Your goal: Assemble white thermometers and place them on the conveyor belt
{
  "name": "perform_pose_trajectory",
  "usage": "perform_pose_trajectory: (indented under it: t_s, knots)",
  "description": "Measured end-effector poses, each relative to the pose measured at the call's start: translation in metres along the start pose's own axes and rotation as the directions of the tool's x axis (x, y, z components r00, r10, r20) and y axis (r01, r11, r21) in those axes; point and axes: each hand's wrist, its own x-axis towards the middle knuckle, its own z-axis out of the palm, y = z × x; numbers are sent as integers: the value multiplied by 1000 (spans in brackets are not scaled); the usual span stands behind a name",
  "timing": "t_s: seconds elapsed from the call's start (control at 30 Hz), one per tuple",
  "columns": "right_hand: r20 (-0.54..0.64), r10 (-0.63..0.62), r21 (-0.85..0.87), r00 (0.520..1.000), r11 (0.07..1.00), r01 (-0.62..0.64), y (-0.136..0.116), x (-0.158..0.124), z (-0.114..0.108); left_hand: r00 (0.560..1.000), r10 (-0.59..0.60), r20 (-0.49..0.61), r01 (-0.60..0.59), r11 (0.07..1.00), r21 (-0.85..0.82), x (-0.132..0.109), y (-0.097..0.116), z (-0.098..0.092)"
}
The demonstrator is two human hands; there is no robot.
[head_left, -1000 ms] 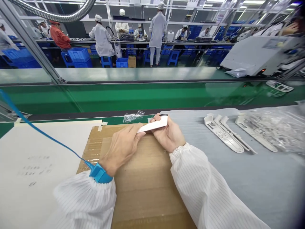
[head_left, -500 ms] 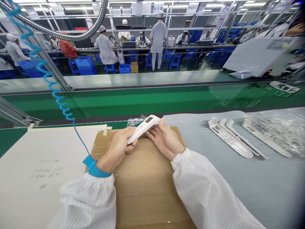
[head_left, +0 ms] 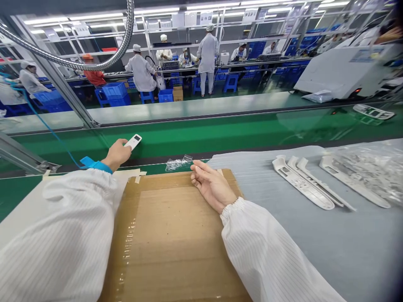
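Over the green conveyor belt (head_left: pixel 176 140), at the left, my left hand (head_left: pixel 117 154) grips the lower end of a white handheld thermometer (head_left: pixel 134 141) with a small dark screen. The thermometer's screen side faces up; whether it touches the belt I cannot tell. A blue wrist strap (head_left: pixel 96 164) with a cord circles my left wrist. My right hand (head_left: pixel 214 184) holds nothing and hovers above the far right part of a brown cardboard sheet (head_left: pixel 170 243), its fingers loosely bent and partly apart. Just beyond its fingertips lies a small clear plastic bag (head_left: pixel 179 162).
White plastic shell parts (head_left: pixel 302 182) lie on the grey foam mat (head_left: pixel 267 226) at right, beside a clear bag of small parts (head_left: pixel 368 167). A white machine (head_left: pixel 340 73) stands beyond the belt. A metal hose (head_left: pixel 126 42) hangs overhead. Several people work in the background.
My left hand has carried the thermometer from above the cardboard out left to the belt. My right hand has let go of it and stays near the same place.
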Motion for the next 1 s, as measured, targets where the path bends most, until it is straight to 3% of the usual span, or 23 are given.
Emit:
perform_pose_trajectory:
  t_s: [0.1,0.2,0.4,0.5,0.57,0.7,1.0]
  knots:
    - [6,19,7,1000,1000,-19,0,0,0,996,27,-83,-21,997,71,0,-3,0]
    - [-8,30,-4,1000,1000,-30,0,0,1,989,45,-143,-39,998,46,-26,1,4]
    - [-13,14,-20,1000,1000,-14,3,2,-4,998,60,-20,-63,961,-269,-105,10,36]
    - [9,-5,-35,1000,999,5,5,4,-8,979,201,-36,-204,964,-168,-133,8,58]
    - [-6,-19,-33,1000,999,19,7,5,-9,942,334,-35,-336,940,-62,-144,5,68]
    - [-22,-17,-27,1000,999,17,8,6,-8,886,463,12,-463,886,32,-148,-3,71]
    - [-9,24,-62,1000,998,-24,4,4,-11,937,350,3,-349,935,62,-136,-6,61]
